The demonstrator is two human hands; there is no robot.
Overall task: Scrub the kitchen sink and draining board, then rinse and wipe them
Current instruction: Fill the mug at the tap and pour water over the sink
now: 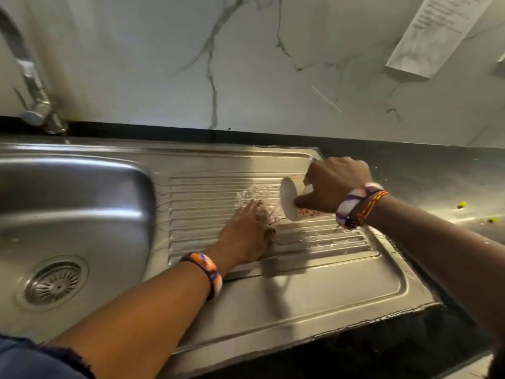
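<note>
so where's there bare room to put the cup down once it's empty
The flat front strip of the draining board, between the ribs and the front edge, is bare. So is the flat margin behind the ribs, toward the wall. The ribbed middle is crowded: the left hand rubs there, and the right hand tips the cup over it.

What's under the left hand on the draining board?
Wet ridges of the draining board and splashing water show around the left hand; whether it holds a scrubber underneath is hidden.

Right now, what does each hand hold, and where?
Right hand grips a tipped cup round its side. Left hand lies on the draining board; any object under it cannot be told.
</note>
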